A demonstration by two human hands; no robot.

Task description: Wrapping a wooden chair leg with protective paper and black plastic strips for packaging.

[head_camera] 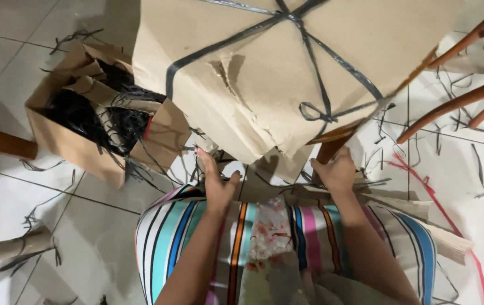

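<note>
A large bundle wrapped in torn brown paper (264, 62) and tied with black strapping (315, 73) fills the upper middle of the head view, resting on a wooden chair. My left hand (215, 179) is raised just under the bundle's lower left corner, fingers apart, holding nothing. My right hand (335, 169) is closed around the wooden chair leg (328, 148) below the bundle's right side. My lap is covered by striped cloth (179, 226).
An open cardboard box (66, 141) stuffed with black strapping scraps stands on the white tiled floor at left. Wooden chair rungs (456, 101) cross the upper right. Loose black strips, a red strip (422, 181) and a cardboard tube (4, 248) lie on the floor.
</note>
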